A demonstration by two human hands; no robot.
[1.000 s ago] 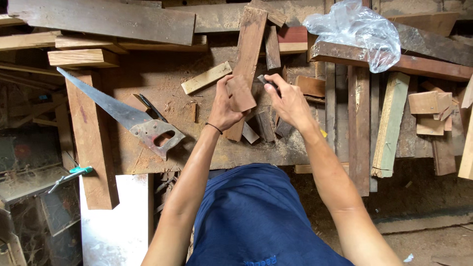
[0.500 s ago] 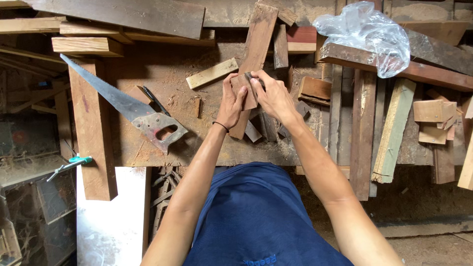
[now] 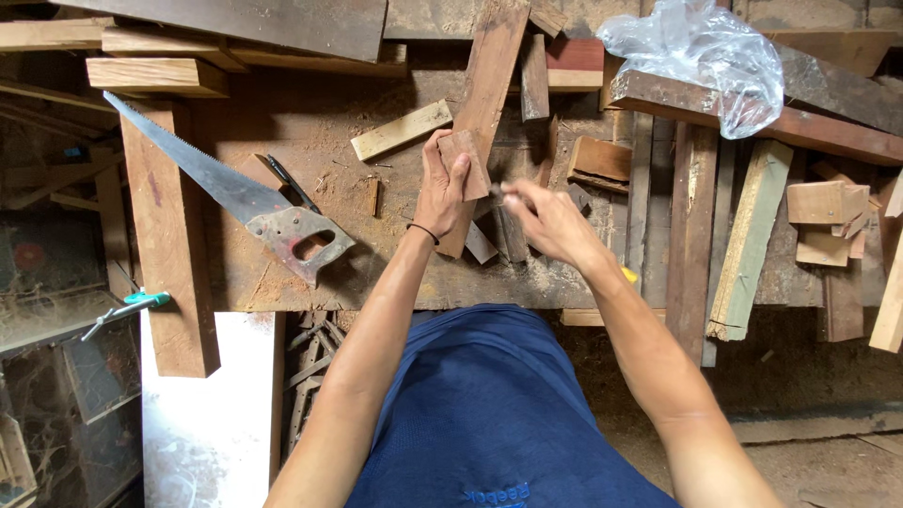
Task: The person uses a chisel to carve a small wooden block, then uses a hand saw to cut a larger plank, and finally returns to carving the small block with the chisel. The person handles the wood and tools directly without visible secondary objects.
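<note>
Sawdust-strewn wooden bench point(image 3: 310, 273), crowded with offcuts. Long reddish plank point(image 3: 489, 85) runs from the far edge down toward the person; a hand saw point(image 3: 235, 193) lies to its left, toothed blade pointing up-left, a dark pencil-like tool point(image 3: 290, 183) just beside its handle. Crumpled clear plastic bag point(image 3: 701, 56) sits on planks at upper right. Pale short offcut point(image 3: 402, 130) lies near the plank's left side. Left hand point(image 3: 440, 188) holds a small reddish wood block point(image 3: 466, 162) lifted over the plank, fingers wrapped and clamped on its edges, thumb across the near side. Right hand point(image 3: 546, 221) is blurred just right of the block, fingers pinched together around something small; what it is cannot be told. Judgement: the block looks light, rigid, rough-sawn, so not slippery and not fragile, though splinters are likely; gripping across the narrow edges, as now, seems the secure hold, leaving the broad face free.
</note>
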